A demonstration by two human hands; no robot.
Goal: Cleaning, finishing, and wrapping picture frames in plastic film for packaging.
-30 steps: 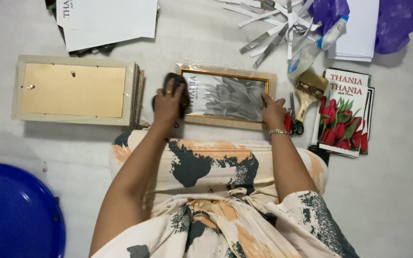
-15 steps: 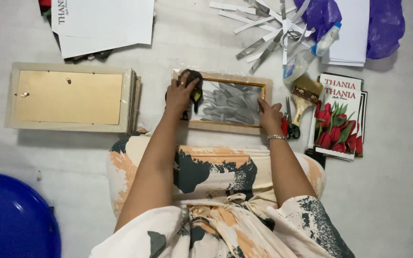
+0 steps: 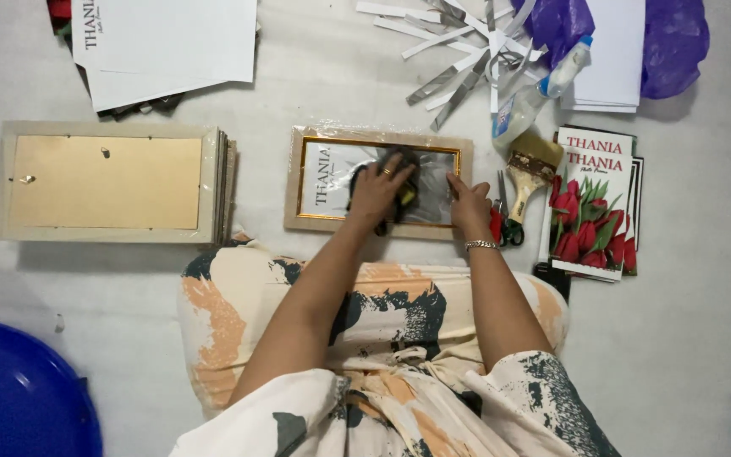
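I sit on a pale grey floor (image 3: 704, 338), and on it, in front of my knees, lies a wooden picture frame (image 3: 378, 138) with gold inner edge, and to its left a stack of frames (image 3: 107, 182) lying face down. Further from me lie white sheets (image 3: 171, 38), cut paper strips (image 3: 458, 46), a purple bag (image 3: 674, 42) and a small spray bottle (image 3: 539, 89). At the right lie a paintbrush (image 3: 530, 165), scissors (image 3: 503, 224) and prints with red tulips (image 3: 594, 207); a blue round thing (image 3: 10, 398) is at my left.

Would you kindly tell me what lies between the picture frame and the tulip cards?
In the head view, red-handled scissors and a paintbrush lie between picture frame and tulip cards.
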